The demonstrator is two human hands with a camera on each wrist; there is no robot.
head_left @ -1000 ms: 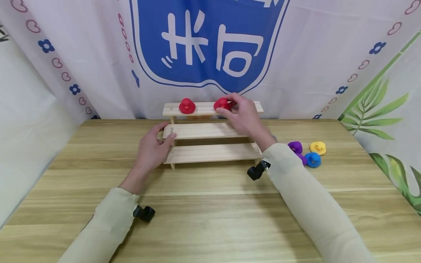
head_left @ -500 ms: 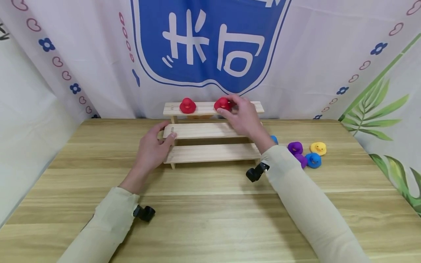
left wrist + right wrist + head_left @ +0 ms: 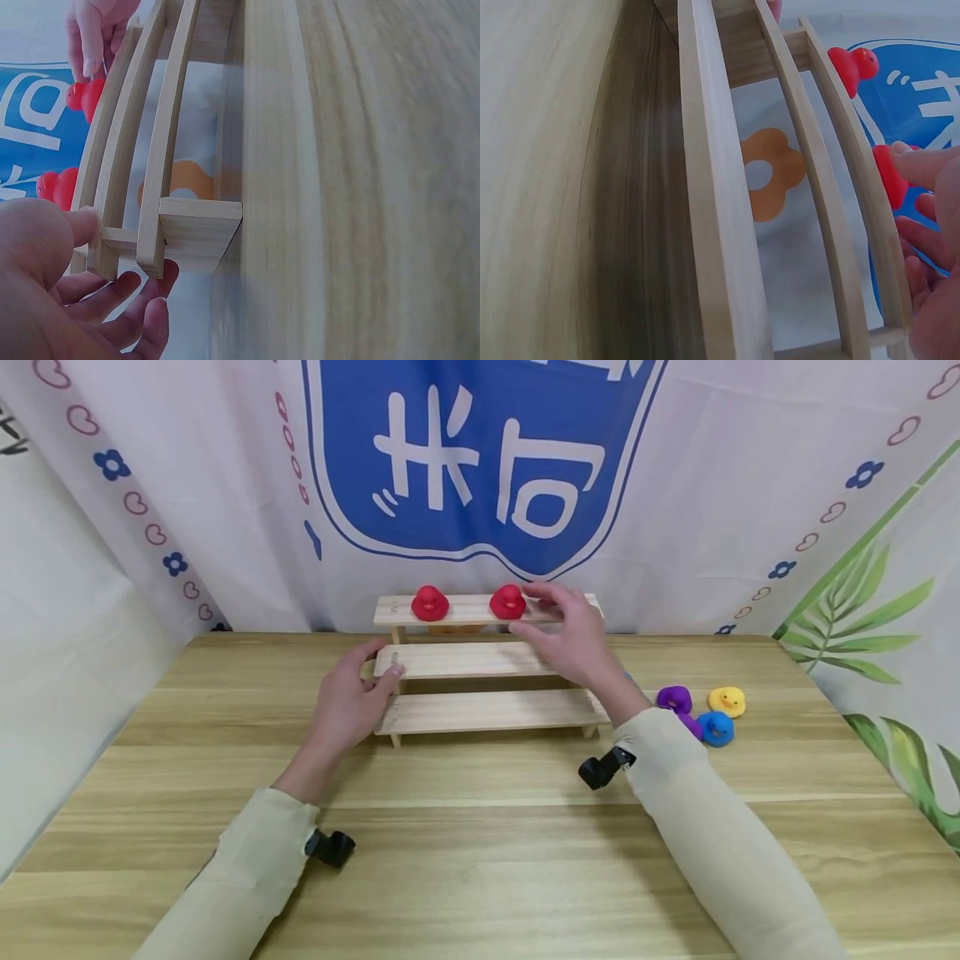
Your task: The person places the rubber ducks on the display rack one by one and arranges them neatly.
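A three-tier wooden shelf (image 3: 480,710) stands on the table. Its left end is held by my left hand (image 3: 348,697), the thumb on top of the middle board and the fingers around the side, as the left wrist view also shows. Two red rubber ducks, a left one (image 3: 430,604) and a right one (image 3: 507,602), sit upright and apart on the top board. Beside the right duck is my right hand (image 3: 573,635), its thumb and fingers spread with nothing held between them. In the head view this hand covers the right ends of the upper boards.
To the right of the shelf lie purple ducks (image 3: 674,698), a blue duck (image 3: 716,728) and a yellow duck (image 3: 727,702). Another blue bit peeks out behind the right wrist. A printed curtain (image 3: 697,510) hangs behind the wooden table (image 3: 465,860).
My right hand has let go of the right red duck and drawn slightly back to the right. That duck stays on the top board. The left hand keeps its hold on the shelf.
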